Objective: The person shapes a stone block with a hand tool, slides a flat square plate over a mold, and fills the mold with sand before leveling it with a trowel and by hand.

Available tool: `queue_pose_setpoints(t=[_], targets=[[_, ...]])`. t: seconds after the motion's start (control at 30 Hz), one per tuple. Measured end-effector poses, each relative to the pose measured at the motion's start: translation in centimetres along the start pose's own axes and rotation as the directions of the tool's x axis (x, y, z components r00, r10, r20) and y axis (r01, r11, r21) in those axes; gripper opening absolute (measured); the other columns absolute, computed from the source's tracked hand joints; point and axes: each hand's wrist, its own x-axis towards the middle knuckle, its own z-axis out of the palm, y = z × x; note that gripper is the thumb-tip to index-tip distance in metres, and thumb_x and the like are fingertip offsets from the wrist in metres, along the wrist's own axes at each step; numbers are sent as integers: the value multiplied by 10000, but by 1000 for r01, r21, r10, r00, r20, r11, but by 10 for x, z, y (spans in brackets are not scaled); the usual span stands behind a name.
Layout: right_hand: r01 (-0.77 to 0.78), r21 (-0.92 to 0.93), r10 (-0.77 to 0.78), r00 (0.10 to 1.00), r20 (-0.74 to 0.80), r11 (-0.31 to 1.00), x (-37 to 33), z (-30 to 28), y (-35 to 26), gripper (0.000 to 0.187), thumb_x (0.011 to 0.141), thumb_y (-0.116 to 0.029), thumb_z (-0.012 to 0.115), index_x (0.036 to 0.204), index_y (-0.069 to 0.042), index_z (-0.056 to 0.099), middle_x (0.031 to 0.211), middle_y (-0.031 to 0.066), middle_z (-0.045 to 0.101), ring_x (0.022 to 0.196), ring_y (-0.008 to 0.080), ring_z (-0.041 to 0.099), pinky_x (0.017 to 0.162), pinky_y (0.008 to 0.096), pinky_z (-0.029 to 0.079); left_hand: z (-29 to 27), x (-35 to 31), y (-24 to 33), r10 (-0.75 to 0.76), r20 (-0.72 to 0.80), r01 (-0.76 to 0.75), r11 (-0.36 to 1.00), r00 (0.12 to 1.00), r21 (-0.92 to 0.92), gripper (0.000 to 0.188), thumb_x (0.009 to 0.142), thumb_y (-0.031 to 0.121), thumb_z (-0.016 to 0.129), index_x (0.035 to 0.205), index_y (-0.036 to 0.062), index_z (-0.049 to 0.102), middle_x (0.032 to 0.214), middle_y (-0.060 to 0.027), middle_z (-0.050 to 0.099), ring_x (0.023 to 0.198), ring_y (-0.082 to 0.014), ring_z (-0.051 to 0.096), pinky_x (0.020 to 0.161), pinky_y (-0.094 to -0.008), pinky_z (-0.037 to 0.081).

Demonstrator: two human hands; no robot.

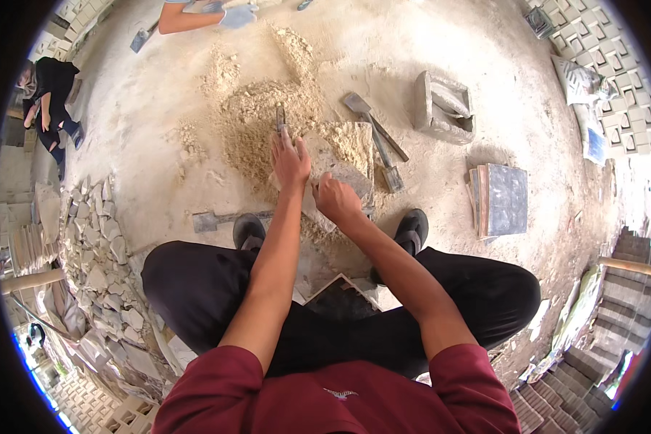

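Note:
My left hand [291, 160] reaches forward over a heap of tan, crumbly material [264, 108], its fingers stretched out. Just past its fingertips a narrow metal piece [281, 116] sticks out; whether the hand grips it is unclear. Beside it, my right hand [338, 199] is closed in a fist above a greyish slab-like surface [351, 177]. What that fist holds, if anything, is hidden. More crumbly material [351, 141] lies in a squared patch ahead of my right hand.
A flat-bladed tool [383, 145] and a dark bar lie to the right, near a rectangular grey mould [445, 108]. Stacked boards [503, 199] stand farther right. Broken pieces [101, 253] pile up at left. Another person's gloved hand [239, 16] works opposite; someone [50, 101] sits far left.

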Motion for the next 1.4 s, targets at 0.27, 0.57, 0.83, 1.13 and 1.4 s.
queue_pose_setpoints(t=[0.27, 0.57, 0.83, 1.13, 1.4], targets=[[122, -26, -124, 980, -153, 992, 51, 12, -1, 342, 978, -285, 528, 950, 52, 581, 753, 235, 673, 639, 361, 666, 626, 448, 560, -24, 18, -11, -19, -119, -7, 976, 993, -216, 550, 1009, 383, 395, 1324, -51, 519, 1366, -259, 521, 1327, -403, 440, 1131, -501, 292], [44, -115, -56, 994, -96, 992, 70, -96, 43, 441, 972, -399, 571, 788, -6, 645, 709, 143, 643, 640, 197, 607, 565, 342, 531, -32, 38, 62, 222, 102, -230, 970, 970, 73, 637, 1023, 466, 297, 1502, 47, 323, 1599, -185, 211, 1504, -289, 148, 1205, -560, 25], [-35, 50, 39, 995, -90, 998, 22, -6, 5, 412, 897, -354, 608, 911, 56, 576, 805, 305, 651, 776, 460, 662, 696, 530, 540, 0, -11, 0, 395, 137, -417, 877, 909, 240, 569, 1016, 351, 315, 1544, 142, 278, 1623, -89, 205, 1503, -262, 169, 1211, -537, 61], [-1, 38, 2, 1000, -11, 999, 31, -13, 10, 446, 897, -375, 610, 944, 69, 612, 822, 302, 660, 827, 462, 669, 735, 511, 549, -2, -7, 10, 391, 100, -401, 860, 915, 315, 567, 998, 307, 369, 1529, 117, 314, 1601, -87, 272, 1497, -247, 200, 1204, -545, 75], [-21, -76, 15, 997, -73, 997, 48, -102, 1, 456, 883, -408, 607, 982, 33, 664, 945, 298, 675, 921, 435, 669, 797, 514, 538, -28, 37, 78, 509, -60, -508, 861, 859, 35, 564, 1025, 365, 325, 1497, 59, 347, 1580, -132, 304, 1497, -277, 192, 1214, -521, 40]])
